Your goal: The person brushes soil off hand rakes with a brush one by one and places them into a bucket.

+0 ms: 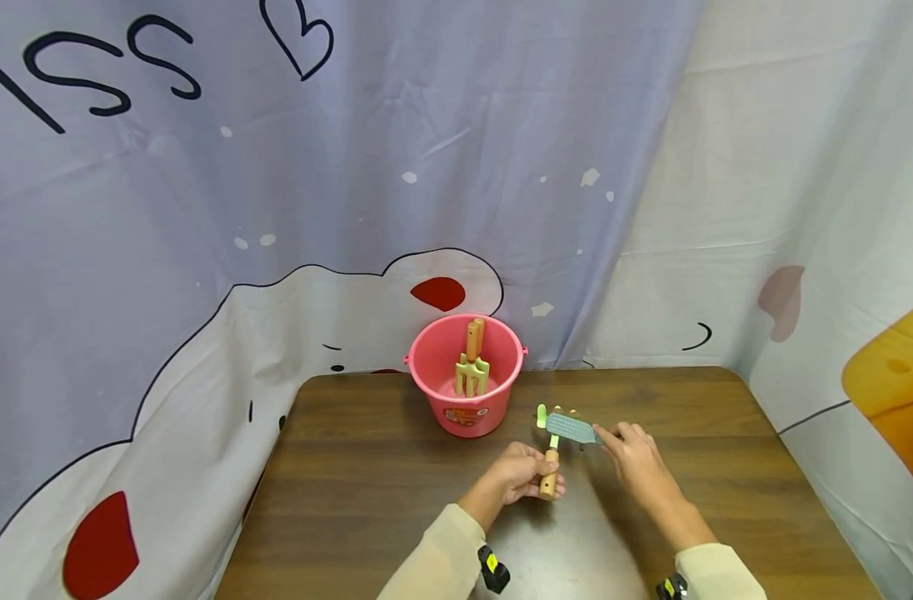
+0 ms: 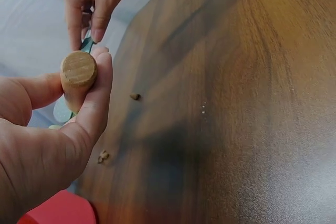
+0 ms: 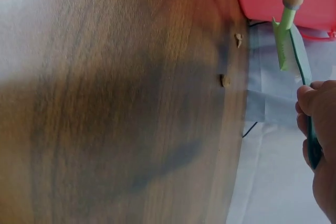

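My left hand [image 1: 527, 473] grips the wooden handle [image 1: 550, 479] of a small garden rake with a light green head [image 1: 541, 415]. The rake is held up over the table, its head pointing away from me. In my right hand [image 1: 636, 462] is a teal brush [image 1: 571, 428], pinched by its handle end. The brush lies across the green head, and in the right wrist view its pale bristle side [image 3: 292, 51] faces the green metal. From the left wrist view the round butt of the rake handle [image 2: 79, 69] shows between thumb and fingers, with most of the head hidden behind.
A pink bucket [image 1: 434, 392] stands at the table's far edge, left of the hands. Inside it are a pale green hand fork [image 1: 471, 375] and a second wooden handle. Small brown crumbs [image 2: 103, 156] lie on the wooden table [image 1: 366, 508]. A printed curtain hangs behind.
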{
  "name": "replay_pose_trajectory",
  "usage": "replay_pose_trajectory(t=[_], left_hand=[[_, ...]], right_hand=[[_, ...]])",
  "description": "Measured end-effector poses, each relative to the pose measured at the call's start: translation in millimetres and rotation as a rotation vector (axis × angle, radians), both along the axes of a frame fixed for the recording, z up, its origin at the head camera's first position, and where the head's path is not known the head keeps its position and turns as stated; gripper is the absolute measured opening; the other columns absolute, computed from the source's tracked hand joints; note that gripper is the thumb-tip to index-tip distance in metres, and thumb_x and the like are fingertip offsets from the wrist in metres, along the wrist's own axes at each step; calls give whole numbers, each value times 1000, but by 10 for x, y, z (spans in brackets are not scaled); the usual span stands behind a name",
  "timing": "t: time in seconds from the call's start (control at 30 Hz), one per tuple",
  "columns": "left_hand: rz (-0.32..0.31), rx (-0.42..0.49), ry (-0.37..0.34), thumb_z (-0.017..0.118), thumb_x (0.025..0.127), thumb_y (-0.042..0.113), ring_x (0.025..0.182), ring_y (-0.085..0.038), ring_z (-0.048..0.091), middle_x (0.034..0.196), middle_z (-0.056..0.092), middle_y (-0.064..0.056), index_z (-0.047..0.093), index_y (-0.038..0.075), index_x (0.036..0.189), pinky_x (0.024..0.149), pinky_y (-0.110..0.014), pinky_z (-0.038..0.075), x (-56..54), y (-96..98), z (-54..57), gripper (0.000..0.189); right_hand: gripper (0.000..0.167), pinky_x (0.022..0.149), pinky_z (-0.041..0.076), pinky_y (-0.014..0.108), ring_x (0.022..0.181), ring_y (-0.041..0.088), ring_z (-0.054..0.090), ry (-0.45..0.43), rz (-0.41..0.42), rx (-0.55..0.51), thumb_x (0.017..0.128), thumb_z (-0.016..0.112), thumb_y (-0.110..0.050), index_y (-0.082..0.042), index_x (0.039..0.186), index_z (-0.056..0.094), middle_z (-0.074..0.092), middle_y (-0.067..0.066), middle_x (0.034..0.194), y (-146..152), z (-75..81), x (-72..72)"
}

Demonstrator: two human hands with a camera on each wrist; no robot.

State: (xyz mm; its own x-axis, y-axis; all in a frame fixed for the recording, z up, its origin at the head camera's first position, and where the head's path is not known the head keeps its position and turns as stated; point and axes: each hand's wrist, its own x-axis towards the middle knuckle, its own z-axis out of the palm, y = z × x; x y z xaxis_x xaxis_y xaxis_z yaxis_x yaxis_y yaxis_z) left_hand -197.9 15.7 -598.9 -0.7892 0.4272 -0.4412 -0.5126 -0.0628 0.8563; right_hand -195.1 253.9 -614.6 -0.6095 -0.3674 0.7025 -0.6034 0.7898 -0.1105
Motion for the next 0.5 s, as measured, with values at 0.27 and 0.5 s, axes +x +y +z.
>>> replay_pose_trajectory(t=[0.27,0.5], left_hand=[[-22,-19,10,57,103,1,66,-21,70,76,68,-13,60,-16,108,81,-49,64,6,-40,-26,19],[7,-44,2,57,102,0,65,-22,69,75,66,-15,61,-12,100,79,-49,64,40,-54,9,13]], right_hand=[[39,62,46,43,79,31,59,25,-7,56,77,78,8,-4,114,76,65,13,90,24,15,-31],[68,67,47,46,83,35,57,-9,-5,156,57,73,21,-2,121,73,64,18,95,37,13,-39]])
